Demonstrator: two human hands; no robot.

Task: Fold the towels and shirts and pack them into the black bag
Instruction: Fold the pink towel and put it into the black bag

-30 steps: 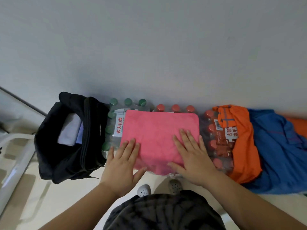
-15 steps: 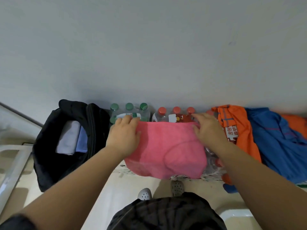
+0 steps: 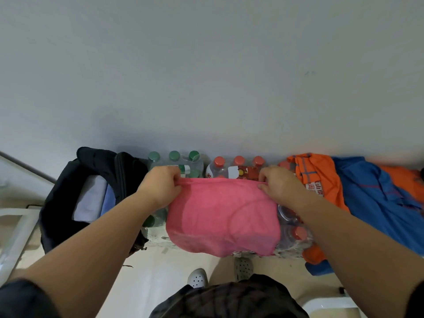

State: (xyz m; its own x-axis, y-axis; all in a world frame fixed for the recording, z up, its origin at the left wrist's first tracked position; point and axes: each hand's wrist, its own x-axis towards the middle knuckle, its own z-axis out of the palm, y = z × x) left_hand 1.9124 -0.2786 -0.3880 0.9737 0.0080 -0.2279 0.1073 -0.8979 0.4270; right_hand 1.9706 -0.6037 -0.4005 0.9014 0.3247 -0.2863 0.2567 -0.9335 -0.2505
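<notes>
A pink towel (image 3: 222, 216) lies over shrink-wrapped bottle packs, its near part sagging over the front. My left hand (image 3: 161, 185) pinches its far left corner and my right hand (image 3: 276, 185) pinches its far right corner, lifting the far edge. The black bag (image 3: 62, 196) stands open at the left with pale folded cloth (image 3: 91, 198) inside. An orange shirt (image 3: 317, 177) and a blue shirt (image 3: 376, 203) lie in a heap to the right.
Green-capped bottles (image 3: 174, 157) and red-capped bottles (image 3: 238, 162) stand against the grey wall behind the towel. A white frame (image 3: 16, 235) sits at the far left on the pale floor. My shoes (image 3: 197, 277) show below the packs.
A second ago both palms lay flat on the towel's near part. They reached to its far corners, took hold, and have raised that edge a little.
</notes>
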